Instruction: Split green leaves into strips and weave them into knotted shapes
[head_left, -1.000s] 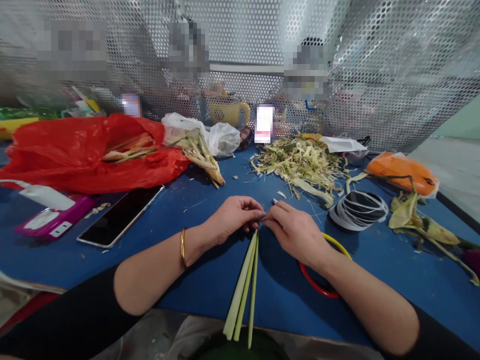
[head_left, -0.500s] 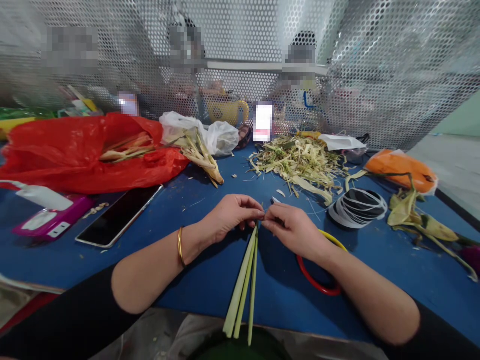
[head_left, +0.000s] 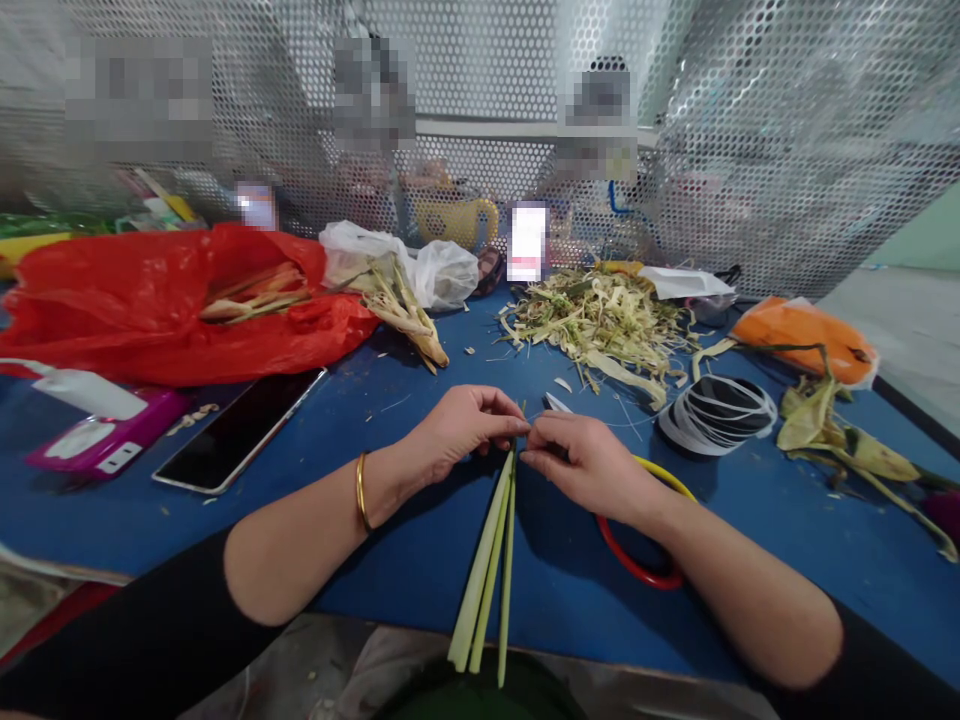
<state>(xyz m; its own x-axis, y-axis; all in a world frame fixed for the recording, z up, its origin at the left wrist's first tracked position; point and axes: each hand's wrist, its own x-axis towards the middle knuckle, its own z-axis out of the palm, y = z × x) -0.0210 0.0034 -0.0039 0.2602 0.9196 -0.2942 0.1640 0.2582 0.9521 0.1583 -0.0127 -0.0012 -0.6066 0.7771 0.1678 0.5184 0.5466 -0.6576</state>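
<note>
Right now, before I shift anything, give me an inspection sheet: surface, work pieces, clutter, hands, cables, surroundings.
Surface: blue table, small scraps scattered on it.
Work pieces: green strips, gathered at the top, lower ends past the table's near edge.
Clutter: red bag and phone at left; plant shreds, white-wound roll and orange packet at right.
Hands: left hand pinches the strips' top ends; right hand is close beside it, and anything in its fingertips is too small to tell.
Cables: white cable, running out of view at left.
Surroundings: perforated partition behind the table; figures beyond it, blurred.
</note>
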